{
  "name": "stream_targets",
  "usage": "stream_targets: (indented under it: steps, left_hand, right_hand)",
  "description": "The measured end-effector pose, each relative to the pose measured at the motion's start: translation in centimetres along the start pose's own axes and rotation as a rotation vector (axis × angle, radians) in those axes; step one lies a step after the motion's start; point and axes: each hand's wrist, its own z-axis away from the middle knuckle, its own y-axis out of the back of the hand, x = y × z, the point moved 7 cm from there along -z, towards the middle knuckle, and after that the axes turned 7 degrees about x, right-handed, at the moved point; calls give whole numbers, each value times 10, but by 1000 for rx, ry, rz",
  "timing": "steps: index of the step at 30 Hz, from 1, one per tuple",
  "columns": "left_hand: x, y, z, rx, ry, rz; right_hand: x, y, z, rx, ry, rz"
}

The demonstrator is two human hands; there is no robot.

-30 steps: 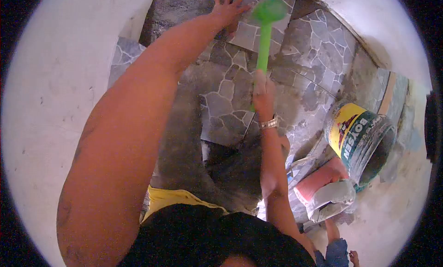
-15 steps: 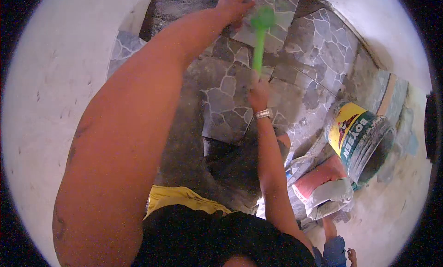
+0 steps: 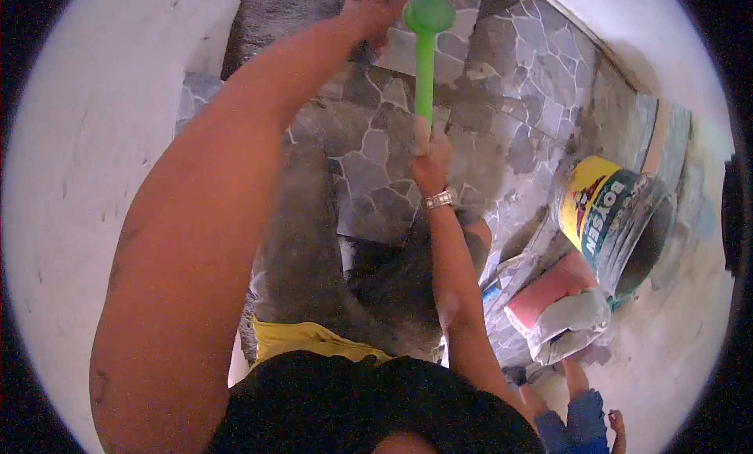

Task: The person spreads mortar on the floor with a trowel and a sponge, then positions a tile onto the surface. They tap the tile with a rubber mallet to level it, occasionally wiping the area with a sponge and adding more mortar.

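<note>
My right hand, with a watch at the wrist, is wrapped round the handle of a green mallet. The mallet's round head is over a stone-patterned tile at the top. My left hand reaches to the left part of that tile, its fingers spread and nothing held in them. Whether the palm presses on the tile is hard to tell. More patterned tiles lie below the mallet.
A paint bucket lies tilted at the right, beside a red and white sack. Another person's legs in blue shorts show at bottom right. Pale walls flank the floor. Dark rough mortar is at upper left.
The mallet head has shifted up and left in the view and looks sharper. My left hand appears farther left. More of the other person's legs shows.
</note>
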Motion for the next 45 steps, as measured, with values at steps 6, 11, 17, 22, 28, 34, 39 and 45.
stream_targets:
  steps: [6, 11, 17, 22, 28, 34, 39, 45]
  left_hand:
    - [0, -3, -15, 67, -10, -21]
    - [0, -2, -17, 70, 68, 99]
    - [20, 7, -27, 112, -39, 16]
    - [20, 11, -32, -23, -16, 69]
    - [13, 8, -37, 88, -48, 64]
    - [19, 16, -37, 63, -20, 88]
    - [17, 16, -36, 69, -53, 74]
    - [17, 2, -45, -47, -21, 21]
  right_hand:
    - [41, -23, 17, -34, -66, 105]
    - [46, -18, 14, 37, -173, 3]
    - [11, 15, -23, 20, -410, -248]
    - [30, 23, -36, 214, -438, -256]
    - [30, 14, -47, 109, -216, -192]
    - [33, 12, -51, 171, -278, -105]
    - [14, 35, -78, 214, -393, -342]
    - [34, 13, -94, 114, -253, -44]
